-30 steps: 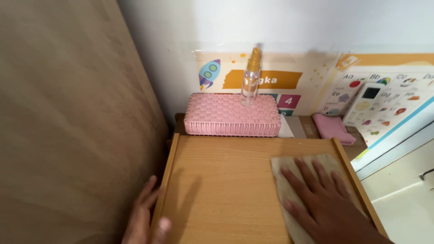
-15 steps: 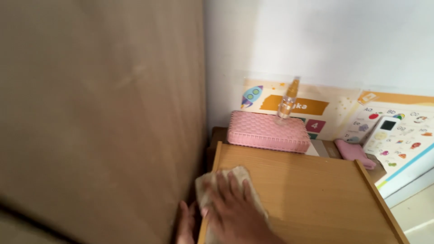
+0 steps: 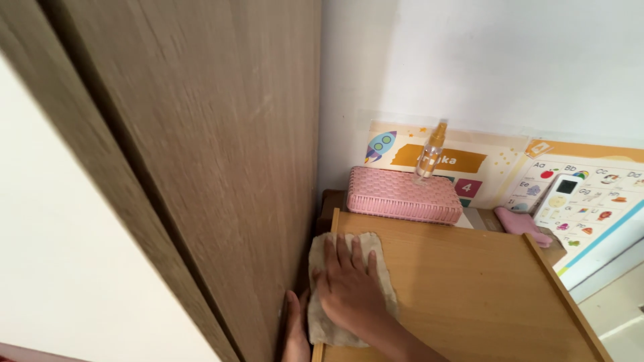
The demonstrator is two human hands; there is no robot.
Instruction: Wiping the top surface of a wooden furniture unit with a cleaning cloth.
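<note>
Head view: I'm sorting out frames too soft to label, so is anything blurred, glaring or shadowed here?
Head view: the tall brown wooden panel at left is smeared with motion blur; the pink woven rectangular box and the clear spray bottle with orange top look slightly soft; lighting is even and soft, no glare; a dark shadow sits in the gap beside the right hand on the beige cloth.

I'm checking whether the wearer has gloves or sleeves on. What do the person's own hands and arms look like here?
Both hands are bare: no gloves, rings or watch show. The right hand and the stretch of forearm behind it are uncovered, with no sleeve in view. Only a narrow sliver of the left hand shows at the bottom edge, also ungloved; its wrist and arm are out of frame.
</note>
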